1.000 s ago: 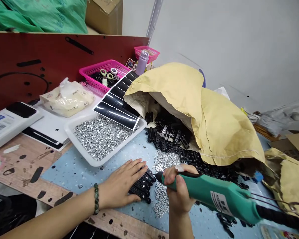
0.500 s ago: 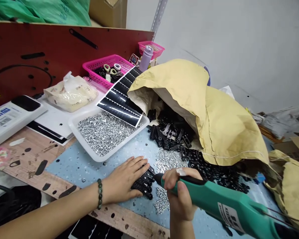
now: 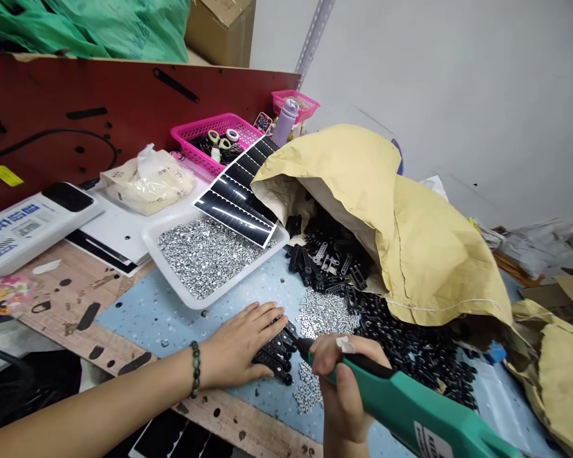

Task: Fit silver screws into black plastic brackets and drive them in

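My left hand [image 3: 241,346] lies flat, fingers together, pressing down on a row of small black plastic parts [image 3: 279,355] on the blue mat [image 3: 157,315]. My right hand [image 3: 346,388] is wrapped round a teal electric screwdriver [image 3: 410,410], whose dark tip points at the right end of that row. Loose silver nuts [image 3: 322,315] lie scattered just beyond the tip and under it. A heap of black plastic parts [image 3: 401,343] spills from a big yellow paper sack [image 3: 401,235] behind my right hand.
A white tray [image 3: 172,270] full of silver nuts stands behind my left hand, black strips [image 3: 236,200] leaning on it. Further back are a plastic bag [image 3: 148,181], pink baskets [image 3: 212,130], a purple bottle [image 3: 286,121] and a red board [image 3: 76,114]. A white box [image 3: 28,222] sits left.
The view has shifted slightly to the left and down. My right hand and the screwdriver have drawn a little nearer to me; the left hand stays pressed on the black parts.
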The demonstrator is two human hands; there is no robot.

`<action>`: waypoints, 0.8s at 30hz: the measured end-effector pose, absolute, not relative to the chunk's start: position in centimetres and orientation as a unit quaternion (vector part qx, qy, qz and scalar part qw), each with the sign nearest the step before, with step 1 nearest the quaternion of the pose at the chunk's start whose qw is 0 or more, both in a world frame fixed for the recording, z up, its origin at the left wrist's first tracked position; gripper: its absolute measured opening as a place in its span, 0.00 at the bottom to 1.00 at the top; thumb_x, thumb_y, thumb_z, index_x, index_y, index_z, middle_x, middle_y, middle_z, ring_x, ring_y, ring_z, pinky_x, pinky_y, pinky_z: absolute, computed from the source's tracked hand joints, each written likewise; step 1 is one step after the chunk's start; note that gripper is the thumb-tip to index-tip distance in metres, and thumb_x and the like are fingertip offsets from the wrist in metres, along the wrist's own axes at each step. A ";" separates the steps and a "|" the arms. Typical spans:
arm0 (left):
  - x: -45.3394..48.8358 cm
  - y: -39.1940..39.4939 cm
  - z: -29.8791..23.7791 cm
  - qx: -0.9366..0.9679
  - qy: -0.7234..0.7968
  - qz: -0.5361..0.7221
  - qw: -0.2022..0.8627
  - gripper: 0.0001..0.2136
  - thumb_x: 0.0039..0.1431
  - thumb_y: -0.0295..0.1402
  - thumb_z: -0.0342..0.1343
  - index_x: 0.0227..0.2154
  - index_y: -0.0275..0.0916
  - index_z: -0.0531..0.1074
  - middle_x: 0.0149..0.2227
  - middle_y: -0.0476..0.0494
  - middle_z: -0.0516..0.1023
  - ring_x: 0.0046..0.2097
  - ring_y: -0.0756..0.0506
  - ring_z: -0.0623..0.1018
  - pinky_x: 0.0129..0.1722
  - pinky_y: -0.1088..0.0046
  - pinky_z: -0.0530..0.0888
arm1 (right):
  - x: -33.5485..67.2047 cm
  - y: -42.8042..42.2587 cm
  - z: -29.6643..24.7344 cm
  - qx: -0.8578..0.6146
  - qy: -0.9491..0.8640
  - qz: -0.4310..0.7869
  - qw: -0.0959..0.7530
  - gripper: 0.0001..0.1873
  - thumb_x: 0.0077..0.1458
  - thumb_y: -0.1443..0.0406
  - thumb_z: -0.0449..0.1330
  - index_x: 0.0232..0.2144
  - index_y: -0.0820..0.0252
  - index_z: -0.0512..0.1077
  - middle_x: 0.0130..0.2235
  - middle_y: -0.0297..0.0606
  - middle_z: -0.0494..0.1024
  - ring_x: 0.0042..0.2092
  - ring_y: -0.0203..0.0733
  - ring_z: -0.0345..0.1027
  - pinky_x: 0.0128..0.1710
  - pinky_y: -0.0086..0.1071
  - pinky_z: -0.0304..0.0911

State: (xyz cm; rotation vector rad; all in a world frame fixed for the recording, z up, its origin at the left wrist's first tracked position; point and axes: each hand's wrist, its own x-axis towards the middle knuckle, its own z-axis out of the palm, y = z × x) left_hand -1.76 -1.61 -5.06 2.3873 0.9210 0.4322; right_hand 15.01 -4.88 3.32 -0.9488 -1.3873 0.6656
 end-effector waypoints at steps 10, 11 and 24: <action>-1.7 -1.7 -5.4 0.882 0.341 0.183 0.269 0.41 0.55 0.50 0.57 0.66 0.46 0.43 0.67 0.43 0.49 0.67 0.36 0.50 0.64 0.55 0.50 | 14.6 -4.0 3.5 -0.392 -0.571 0.342 0.635 0.03 0.58 0.65 0.55 0.36 0.56 0.64 0.20 0.24 0.66 0.20 0.33 0.59 0.26 0.32 0.61; -1.7 -1.7 -5.3 0.883 0.341 0.178 0.269 0.41 0.55 0.50 0.57 0.66 0.46 0.43 0.67 0.43 0.49 0.67 0.36 0.49 0.64 0.55 0.50 | 14.6 -4.0 3.7 -0.392 -0.574 0.339 0.634 0.03 0.58 0.65 0.55 0.36 0.56 0.64 0.20 0.24 0.66 0.20 0.33 0.60 0.27 0.32 0.62; -1.8 -1.7 -5.0 0.889 0.341 0.145 0.268 0.40 0.55 0.48 0.58 0.65 0.45 0.44 0.68 0.43 0.48 0.67 0.37 0.47 0.65 0.56 0.49 | 14.6 -4.0 3.6 -0.394 -0.584 0.313 0.637 0.03 0.58 0.65 0.54 0.36 0.57 0.65 0.20 0.25 0.67 0.20 0.33 0.61 0.27 0.33 0.63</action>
